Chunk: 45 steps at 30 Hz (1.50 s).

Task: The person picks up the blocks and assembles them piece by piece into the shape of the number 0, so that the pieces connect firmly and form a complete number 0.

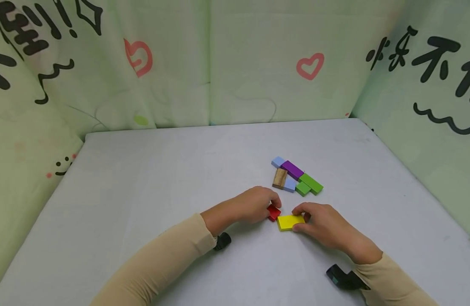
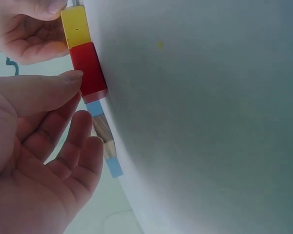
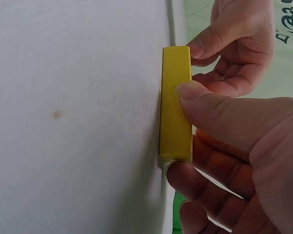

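Observation:
Between its thumb and fingers, my left hand (image 1: 254, 205) pinches a red block (image 1: 273, 212) on the white table. My right hand (image 1: 326, 224) grips a yellow block (image 1: 288, 222) by its right end, thumb on the near side and fingers on the far side. The red and yellow blocks meet or nearly meet at the yellow one's left end. In the left wrist view the red block (image 2: 88, 70) lines up with the yellow block (image 2: 75, 23). The right wrist view shows the right thumb on the yellow block's (image 3: 176, 105) long face.
Beyond the hands lies a cluster of blocks: purple (image 1: 292, 170), wood-brown (image 1: 280, 178), light blue (image 1: 290, 185) and green (image 1: 311, 183). The white table (image 1: 162, 170) is bordered by pale green printed curtains (image 1: 238, 63) at the back and sides.

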Each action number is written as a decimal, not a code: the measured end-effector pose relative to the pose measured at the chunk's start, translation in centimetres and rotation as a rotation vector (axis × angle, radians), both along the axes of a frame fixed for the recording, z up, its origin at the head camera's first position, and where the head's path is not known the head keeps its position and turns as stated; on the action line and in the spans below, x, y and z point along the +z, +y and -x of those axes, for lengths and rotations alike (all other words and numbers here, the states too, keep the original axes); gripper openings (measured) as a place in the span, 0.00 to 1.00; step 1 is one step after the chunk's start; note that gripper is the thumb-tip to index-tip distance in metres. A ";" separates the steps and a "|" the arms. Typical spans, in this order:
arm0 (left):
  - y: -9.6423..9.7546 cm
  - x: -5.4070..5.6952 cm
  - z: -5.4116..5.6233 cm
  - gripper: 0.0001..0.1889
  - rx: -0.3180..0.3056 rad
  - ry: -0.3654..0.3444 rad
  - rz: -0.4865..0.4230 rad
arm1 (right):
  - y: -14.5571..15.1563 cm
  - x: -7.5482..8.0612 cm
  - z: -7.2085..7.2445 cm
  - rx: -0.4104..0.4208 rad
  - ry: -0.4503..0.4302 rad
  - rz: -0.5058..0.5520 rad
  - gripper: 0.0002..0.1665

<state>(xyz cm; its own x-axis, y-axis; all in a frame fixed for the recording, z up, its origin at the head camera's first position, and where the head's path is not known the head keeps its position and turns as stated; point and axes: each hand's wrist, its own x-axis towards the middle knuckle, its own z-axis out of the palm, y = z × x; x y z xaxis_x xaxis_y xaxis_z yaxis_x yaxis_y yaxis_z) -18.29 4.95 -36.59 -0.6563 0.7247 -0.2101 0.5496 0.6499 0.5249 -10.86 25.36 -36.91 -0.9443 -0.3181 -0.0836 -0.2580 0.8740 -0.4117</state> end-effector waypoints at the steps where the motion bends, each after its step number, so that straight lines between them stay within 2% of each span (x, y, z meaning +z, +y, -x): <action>1: 0.0 0.0 0.0 0.13 0.000 0.002 0.001 | 0.0 0.0 0.0 0.002 0.002 0.000 0.20; 10: 0.0 0.3 -0.4 0.14 0.015 0.012 -0.004 | 0.0 -0.1 0.0 0.000 0.001 -0.006 0.21; 16: 0.0 0.5 -0.8 0.12 0.041 -0.012 -0.008 | 0.1 -0.1 0.0 0.005 0.006 -0.001 0.20; 22: 0.2 0.7 -1.3 0.09 0.036 0.001 -0.015 | 0.2 0.0 0.2 0.021 0.016 0.005 0.19; 32: 1.1 0.2 -2.0 0.11 0.032 0.038 -0.030 | 0.5 -0.1 0.2 0.040 0.041 0.041 0.17; 45: 1.7 0.0 -2.1 0.11 0.034 0.061 -0.011 | 0.6 -0.2 0.1 0.039 0.056 0.050 0.17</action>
